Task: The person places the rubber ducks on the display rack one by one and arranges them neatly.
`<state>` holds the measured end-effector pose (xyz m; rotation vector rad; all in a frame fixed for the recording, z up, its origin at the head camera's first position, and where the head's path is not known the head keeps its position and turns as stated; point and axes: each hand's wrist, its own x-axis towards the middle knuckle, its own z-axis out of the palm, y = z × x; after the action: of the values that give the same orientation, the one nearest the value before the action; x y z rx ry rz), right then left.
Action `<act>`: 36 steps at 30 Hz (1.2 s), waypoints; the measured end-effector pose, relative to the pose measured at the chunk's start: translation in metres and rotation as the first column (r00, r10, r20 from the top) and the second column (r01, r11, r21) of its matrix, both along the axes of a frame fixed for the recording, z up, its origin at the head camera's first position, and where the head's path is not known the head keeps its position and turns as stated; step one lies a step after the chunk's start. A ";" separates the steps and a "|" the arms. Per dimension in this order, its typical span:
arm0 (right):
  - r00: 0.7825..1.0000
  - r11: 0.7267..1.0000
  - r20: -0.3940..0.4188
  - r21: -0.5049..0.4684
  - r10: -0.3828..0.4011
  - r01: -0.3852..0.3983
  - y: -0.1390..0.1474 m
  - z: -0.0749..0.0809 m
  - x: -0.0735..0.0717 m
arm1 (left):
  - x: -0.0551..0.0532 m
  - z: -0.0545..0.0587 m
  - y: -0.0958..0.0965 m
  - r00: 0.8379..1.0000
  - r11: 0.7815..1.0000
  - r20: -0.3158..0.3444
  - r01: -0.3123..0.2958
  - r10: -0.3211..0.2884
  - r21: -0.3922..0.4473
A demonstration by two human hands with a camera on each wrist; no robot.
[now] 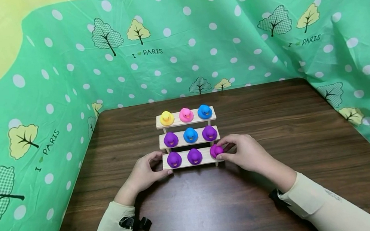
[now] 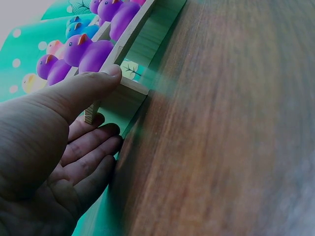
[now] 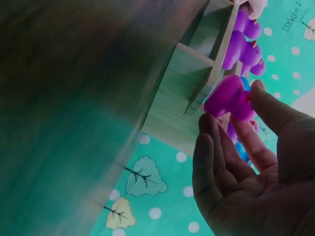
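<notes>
A small three-tier wooden stand (image 1: 184, 164) holds rubber ducks. My right hand (image 1: 248, 152) pinches a magenta rubber duck (image 3: 229, 98) between thumb and fingertips, at the right end of the bottom tier. In the head view this duck is turned sideways. Around the stand's left end my left hand (image 1: 145, 173) rests, thumb at the front of the bottom tier and fingers bent by the side leg (image 2: 91, 113). Two purple ducks, one on the left (image 1: 174, 160) and one in the middle (image 1: 194, 156), share that tier and face forward.
On the middle tier a blue duck (image 1: 190, 135) sits between two purple ones. The top tier carries yellow (image 1: 166, 118), pink (image 1: 186, 114) and blue (image 1: 204, 111) ducks. Everything stands on a dark wooden table (image 1: 188, 213), with a green dotted cloth (image 1: 153, 70) around it.
</notes>
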<state>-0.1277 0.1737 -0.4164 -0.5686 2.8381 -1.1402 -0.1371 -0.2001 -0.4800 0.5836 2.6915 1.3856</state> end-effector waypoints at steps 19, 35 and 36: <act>0.998 0.999 -0.046 0.033 0.035 -0.034 -0.007 -0.002 -0.001 | 0.001 0.000 0.000 1.000 1.000 0.001 -0.009 0.009 -0.011; 0.993 0.997 -0.103 0.068 0.049 -0.042 -0.009 -0.004 -0.001 | 0.000 0.000 0.000 1.000 1.000 0.003 -0.004 0.004 -0.003; 0.993 0.997 -0.103 0.068 0.051 -0.044 -0.009 -0.004 -0.001 | 0.000 0.000 0.000 1.000 1.000 0.003 -0.004 0.004 -0.004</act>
<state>-0.1286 0.1643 -0.4202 -0.7071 2.9193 -1.0350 -0.1368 -0.2006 -0.4805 0.5753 2.6938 1.3810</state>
